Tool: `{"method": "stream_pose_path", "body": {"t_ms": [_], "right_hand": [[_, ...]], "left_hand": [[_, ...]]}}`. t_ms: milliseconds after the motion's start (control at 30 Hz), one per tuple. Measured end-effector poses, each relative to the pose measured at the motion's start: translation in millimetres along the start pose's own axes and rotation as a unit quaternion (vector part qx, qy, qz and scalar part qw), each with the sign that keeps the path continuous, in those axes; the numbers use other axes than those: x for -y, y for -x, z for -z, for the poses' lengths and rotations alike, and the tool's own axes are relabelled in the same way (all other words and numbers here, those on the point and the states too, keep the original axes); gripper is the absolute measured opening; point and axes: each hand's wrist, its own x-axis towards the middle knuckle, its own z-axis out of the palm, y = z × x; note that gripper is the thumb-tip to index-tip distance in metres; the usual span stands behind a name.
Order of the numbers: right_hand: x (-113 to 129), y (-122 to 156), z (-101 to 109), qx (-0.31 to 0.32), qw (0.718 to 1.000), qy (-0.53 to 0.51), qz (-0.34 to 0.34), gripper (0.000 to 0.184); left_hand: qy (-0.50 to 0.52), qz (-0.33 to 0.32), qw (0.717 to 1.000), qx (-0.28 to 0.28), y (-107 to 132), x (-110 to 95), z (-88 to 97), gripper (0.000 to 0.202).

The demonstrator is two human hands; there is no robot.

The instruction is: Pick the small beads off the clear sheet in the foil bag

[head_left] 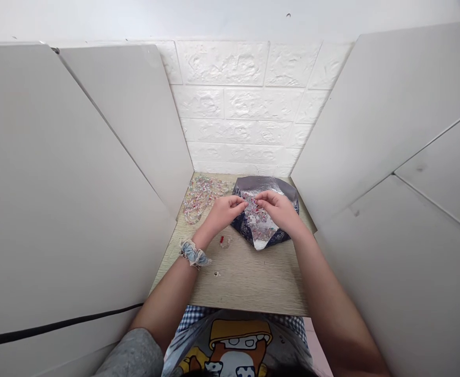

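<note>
My left hand (pixel 227 209) and my right hand (pixel 279 208) face each other above a heap of small pinkish and clear beads (pixel 262 234). Thumb and fingers are pinched together on both hands, but whatever is between them is too small to make out. The beads lie in an opened bag (pixel 286 195) with a silvery inside and a dark blue patterned outside. Left of my left hand, strands of multicoloured beads (pixel 202 195) lie in a loose pile. A little ring of clear beads with red ones (pixel 225 241) rests below that hand.
The small wood-grain table (pixel 253 283) is hemmed in by pale panels (pixel 135 104) on the left and right (pixel 371 120). A white brick-pattern wall (pixel 245 104) stands behind it. One tiny object (pixel 217 274) lies near the front edge. A black cable (pixel 61 325) runs at lower left.
</note>
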Motion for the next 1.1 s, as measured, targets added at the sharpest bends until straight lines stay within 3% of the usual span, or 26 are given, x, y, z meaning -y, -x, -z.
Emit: {"method": "stream_pose_path", "body": {"t_ms": [300, 900, 1100], "right_hand": [[0.5, -0.7, -4.5, 0.023, 0.991, -0.131, 0.015, 0.018], [2.1, 0.3, -5.7, 0.017, 0.989, -0.150, 0.006, 0.019], [-1.1, 0.0, -7.3, 0.026, 0.979, -0.202, 0.013, 0.017]], "left_hand": [[0.097, 0.027, 0.995, -0.022, -0.4, -1.1, 0.9, 0.033], [0.070, 0.010, 0.997, -0.034, 5.3, -7.1, 0.1, 0.031], [0.066, 0.010, 0.995, -0.069, 6.4, -7.3, -0.5, 0.029]]}}
